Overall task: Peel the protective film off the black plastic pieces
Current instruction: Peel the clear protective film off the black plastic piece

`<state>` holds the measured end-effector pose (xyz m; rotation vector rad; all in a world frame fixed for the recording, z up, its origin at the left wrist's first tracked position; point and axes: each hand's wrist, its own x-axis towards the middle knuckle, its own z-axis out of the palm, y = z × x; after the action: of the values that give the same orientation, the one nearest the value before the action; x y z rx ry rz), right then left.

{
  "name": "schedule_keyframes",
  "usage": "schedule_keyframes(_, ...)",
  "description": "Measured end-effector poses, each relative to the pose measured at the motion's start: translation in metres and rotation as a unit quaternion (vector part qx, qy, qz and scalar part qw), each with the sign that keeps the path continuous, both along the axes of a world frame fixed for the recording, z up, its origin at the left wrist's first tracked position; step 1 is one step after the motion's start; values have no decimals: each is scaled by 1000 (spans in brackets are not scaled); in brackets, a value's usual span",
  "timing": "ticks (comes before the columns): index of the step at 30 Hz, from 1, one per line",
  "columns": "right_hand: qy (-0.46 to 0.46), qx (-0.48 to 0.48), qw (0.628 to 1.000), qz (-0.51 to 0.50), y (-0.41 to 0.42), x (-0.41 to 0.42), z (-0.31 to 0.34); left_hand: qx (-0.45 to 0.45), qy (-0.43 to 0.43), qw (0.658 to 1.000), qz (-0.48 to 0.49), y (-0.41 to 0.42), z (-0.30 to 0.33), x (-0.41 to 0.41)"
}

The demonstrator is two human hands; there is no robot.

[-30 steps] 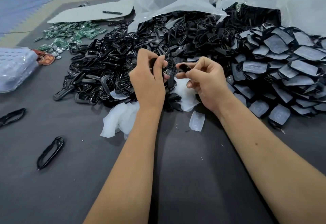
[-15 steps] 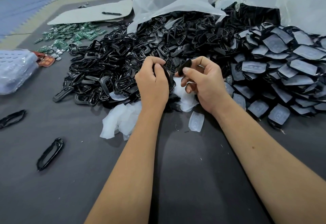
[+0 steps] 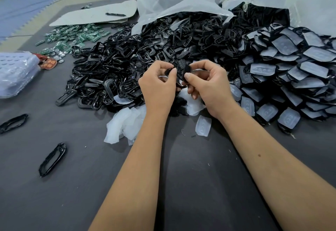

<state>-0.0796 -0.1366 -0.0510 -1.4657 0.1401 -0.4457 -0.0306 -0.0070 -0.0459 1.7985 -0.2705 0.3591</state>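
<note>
Near table cloth [image 3: 181, 194] lying open; black frame heap [image 3: 112, 70], film-covered pieces [image 3: 291, 70], peeled films [image 3: 125, 125] crowding far side.

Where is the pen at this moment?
In the head view, the pen lies far left of centre on the pale sheet, behind the green circuit boards.

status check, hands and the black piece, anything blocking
Left hand and right hand both pinch one black plastic piece above the peeled film scraps. Film state hidden by fingers. Nothing in the way.
</note>
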Motion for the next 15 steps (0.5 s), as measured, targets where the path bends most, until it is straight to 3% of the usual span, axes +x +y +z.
schedule_keyframes(15, 2, -108, 991, -75, -2, 1, -3, -130, 100, 985, -44, 1, -1, 1)
